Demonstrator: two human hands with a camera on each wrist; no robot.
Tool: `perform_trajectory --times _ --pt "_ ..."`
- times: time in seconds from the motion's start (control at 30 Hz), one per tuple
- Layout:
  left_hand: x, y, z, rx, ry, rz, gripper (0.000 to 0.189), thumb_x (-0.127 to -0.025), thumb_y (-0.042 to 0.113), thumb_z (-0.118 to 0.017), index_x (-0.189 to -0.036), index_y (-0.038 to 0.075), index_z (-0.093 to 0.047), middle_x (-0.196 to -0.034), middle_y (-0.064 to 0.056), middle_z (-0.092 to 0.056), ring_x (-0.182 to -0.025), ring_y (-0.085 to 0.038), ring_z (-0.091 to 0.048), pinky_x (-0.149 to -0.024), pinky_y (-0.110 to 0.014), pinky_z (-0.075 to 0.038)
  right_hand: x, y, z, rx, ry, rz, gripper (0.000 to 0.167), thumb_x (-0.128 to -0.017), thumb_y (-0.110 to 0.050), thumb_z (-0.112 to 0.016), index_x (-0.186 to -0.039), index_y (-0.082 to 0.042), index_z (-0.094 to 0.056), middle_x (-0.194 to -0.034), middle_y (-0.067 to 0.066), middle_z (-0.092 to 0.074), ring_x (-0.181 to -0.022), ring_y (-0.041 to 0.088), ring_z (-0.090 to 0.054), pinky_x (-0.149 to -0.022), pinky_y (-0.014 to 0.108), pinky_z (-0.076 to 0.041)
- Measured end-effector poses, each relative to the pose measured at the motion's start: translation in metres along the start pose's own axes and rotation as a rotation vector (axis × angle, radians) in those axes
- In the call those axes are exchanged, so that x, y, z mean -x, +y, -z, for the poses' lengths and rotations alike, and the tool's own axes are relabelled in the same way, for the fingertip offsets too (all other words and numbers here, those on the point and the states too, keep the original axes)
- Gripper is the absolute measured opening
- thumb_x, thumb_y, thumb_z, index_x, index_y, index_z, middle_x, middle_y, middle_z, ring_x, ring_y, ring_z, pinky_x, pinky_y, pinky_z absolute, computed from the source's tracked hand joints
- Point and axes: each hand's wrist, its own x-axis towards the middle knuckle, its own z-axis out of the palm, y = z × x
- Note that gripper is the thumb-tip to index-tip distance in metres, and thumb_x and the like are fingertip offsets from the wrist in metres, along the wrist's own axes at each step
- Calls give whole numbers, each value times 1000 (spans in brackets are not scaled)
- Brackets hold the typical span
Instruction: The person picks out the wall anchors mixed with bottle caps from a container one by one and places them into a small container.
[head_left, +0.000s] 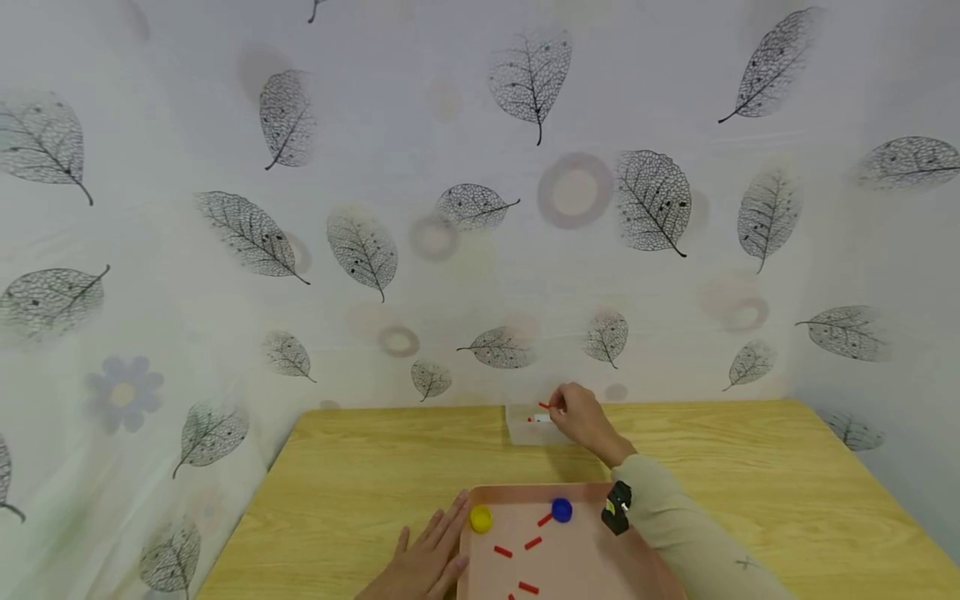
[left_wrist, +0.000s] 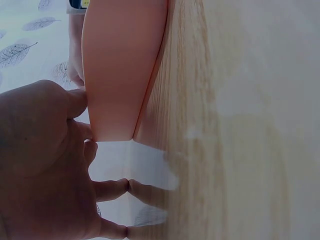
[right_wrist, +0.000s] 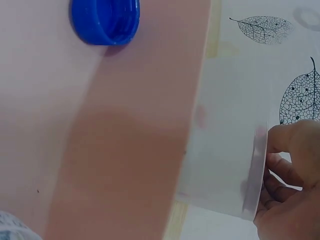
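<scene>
Above a translucent box (head_left: 527,434) near the table's back edge, my right hand (head_left: 581,414) pinches a short red stick (head_left: 544,405). More red bits and something white show inside the box. The right wrist view shows the box wall (right_wrist: 225,145) beside the right hand (right_wrist: 295,175), but not the stick. My left hand (head_left: 426,557) rests at the left side of a pink tray (head_left: 540,492), its fingers extended; the left wrist view shows it touching the tray's wall (left_wrist: 122,70). In the tray lie a blue bottle cap (head_left: 562,510), a yellow cap (head_left: 481,519) and several red sticks (head_left: 533,543).
The tray stands at the front of a wood-grain table (head_left: 375,467), with the box behind it. A leaf-patterned curtain (head_left: 450,292) hangs behind and around the table. A black device (head_left: 617,508) is on the right wrist, over the tray's right side.
</scene>
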Motion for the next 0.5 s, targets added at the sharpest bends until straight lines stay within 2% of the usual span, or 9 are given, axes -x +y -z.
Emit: perform_trajectory --times 0.2,0.5 --pt "0 -3 -3 1 7 -7 62 -112 46 -32 -167 27 -9 -173 3 -10 -141 -54 -36 -93 -91 -19 0 3 -3 8 10 -1 6 -87 4 -69 -86 -1 -66 -81 8 -63 -76 24 -60 -71 43 -53" --pt "0 4 4 -3 -19 7 63 -112 44 -33 -167 24 -10 -172 -5 -13 -142 -54 -35 -93 -91 -21 1 3 1 -8 24 -4 5 -87 3 -70 -88 0 -67 -83 8 -63 -79 26 -61 -74 43 -54"
